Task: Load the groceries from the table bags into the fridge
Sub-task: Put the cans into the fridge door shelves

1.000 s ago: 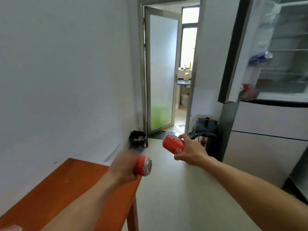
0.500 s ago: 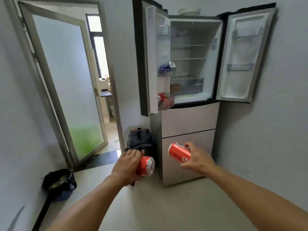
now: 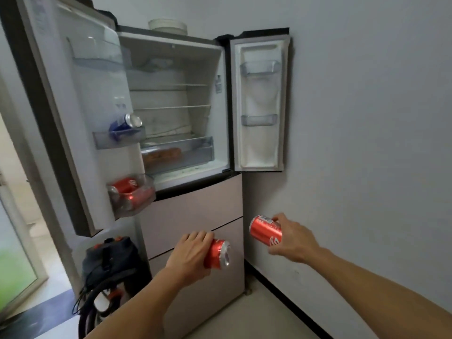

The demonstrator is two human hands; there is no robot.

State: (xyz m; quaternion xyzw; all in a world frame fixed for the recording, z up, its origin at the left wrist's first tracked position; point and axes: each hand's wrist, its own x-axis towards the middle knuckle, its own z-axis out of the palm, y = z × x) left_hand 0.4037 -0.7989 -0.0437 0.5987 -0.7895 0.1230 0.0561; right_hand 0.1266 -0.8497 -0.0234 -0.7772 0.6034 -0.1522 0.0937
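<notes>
1. The left hand, at about 6 o'clock in the view, curls its fingers over the barrel of the left can. This red can lies on its side with its silver top facing 3 o'clock.
2. The right hand, at about 4 o'clock, wraps fingers and thumb round the right can. This one is also red and is tilted, with one end aimed towards 10 o'clock.
3. Both cans are in the air in front of the lower drawer fronts of the fridge. They are apart from each other and not yet in any compartment.
4. The fridge fills 12 o'clock with both upper doors swung wide.
   - On the left door, at 10 o'clock, the lower bin holds red cans lying on their sides.
   - The middle bin above it holds a leaning blue can.
5. One can per hand likely saves a trip. Gripping the barrel leaves the ends free, which should make it easy to slide each can in sideways behind a bin's lip.
6. The lower bin seems the natural home, since matching cans are already there, but it looks crowded. The right door, at 1 o'clock, offers other bins.
7. Cans laid on their sides roll, so each should be set well behind the lip before the fingers let go.
</notes>
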